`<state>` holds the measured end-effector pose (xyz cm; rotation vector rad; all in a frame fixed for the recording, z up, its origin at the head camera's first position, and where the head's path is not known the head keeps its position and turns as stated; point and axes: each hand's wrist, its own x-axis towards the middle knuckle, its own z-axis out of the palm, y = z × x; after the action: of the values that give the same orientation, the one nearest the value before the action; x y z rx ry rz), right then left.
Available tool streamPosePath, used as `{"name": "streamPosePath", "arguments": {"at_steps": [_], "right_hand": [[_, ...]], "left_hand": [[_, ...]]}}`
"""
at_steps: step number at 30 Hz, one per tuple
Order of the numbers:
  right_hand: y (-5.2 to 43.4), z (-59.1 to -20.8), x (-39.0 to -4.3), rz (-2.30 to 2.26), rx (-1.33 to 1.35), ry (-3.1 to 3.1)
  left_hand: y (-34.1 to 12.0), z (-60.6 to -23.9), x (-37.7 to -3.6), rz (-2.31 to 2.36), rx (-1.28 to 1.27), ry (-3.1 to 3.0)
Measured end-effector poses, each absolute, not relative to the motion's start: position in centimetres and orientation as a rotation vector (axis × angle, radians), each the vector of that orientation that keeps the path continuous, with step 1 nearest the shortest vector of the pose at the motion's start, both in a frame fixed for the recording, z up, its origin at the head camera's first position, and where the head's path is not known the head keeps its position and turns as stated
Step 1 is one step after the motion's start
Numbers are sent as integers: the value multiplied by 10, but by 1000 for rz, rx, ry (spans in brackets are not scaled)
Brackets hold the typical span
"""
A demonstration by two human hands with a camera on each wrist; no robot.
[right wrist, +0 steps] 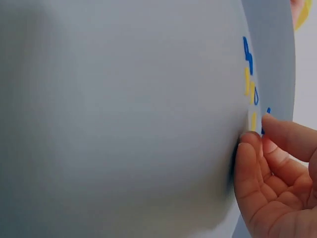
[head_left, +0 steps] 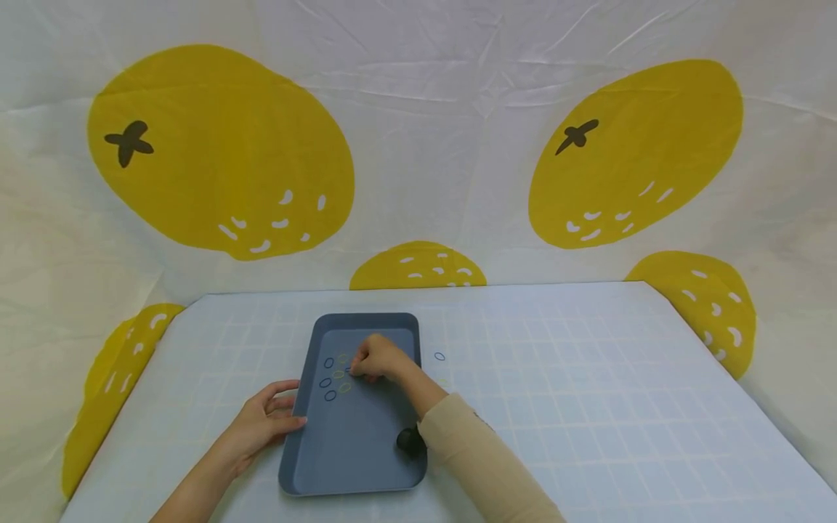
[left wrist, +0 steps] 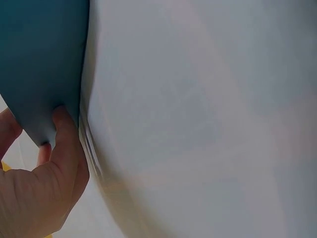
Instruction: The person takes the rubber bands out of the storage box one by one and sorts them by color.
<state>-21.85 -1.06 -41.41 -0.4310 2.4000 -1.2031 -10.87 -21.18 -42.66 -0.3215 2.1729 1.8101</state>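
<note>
A grey-blue tray (head_left: 356,450) lies on the table with several thin blue and yellow rubber bands in its left half, among them a blue band (head_left: 329,362) and a yellow band (head_left: 345,388). My left hand (head_left: 261,421) grips the tray's left side, thumb at the rim; in the left wrist view, fingertips (left wrist: 60,115) press against the tray's outer surface. Over the tray my right hand (head_left: 379,358) pinches a blue rubber band (head_left: 348,370) between thumb and fingers, close beside the other bands. In the right wrist view the fingers hide most of that band.
On the table right of the tray lie another blue rubber band (head_left: 439,357) and a faint yellow one (head_left: 444,383). A dark round object (head_left: 410,442) at the right sleeve overlaps the tray's right rim. Behind the table (head_left: 588,407) hangs a fruit-printed cloth (head_left: 431,145).
</note>
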Motion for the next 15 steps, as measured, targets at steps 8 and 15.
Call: {"name": "streamPosePath", "arguments": {"at_steps": [8,15], "right_hand": [[-8,-413,-222,-1360,-345,2242],[-2,-408,-227,-1507,-304,2137]], "left_hand": [[-210,-427,-109,1812,-337,2168],[-210,-426,-108,1816,-330,2165]]}}
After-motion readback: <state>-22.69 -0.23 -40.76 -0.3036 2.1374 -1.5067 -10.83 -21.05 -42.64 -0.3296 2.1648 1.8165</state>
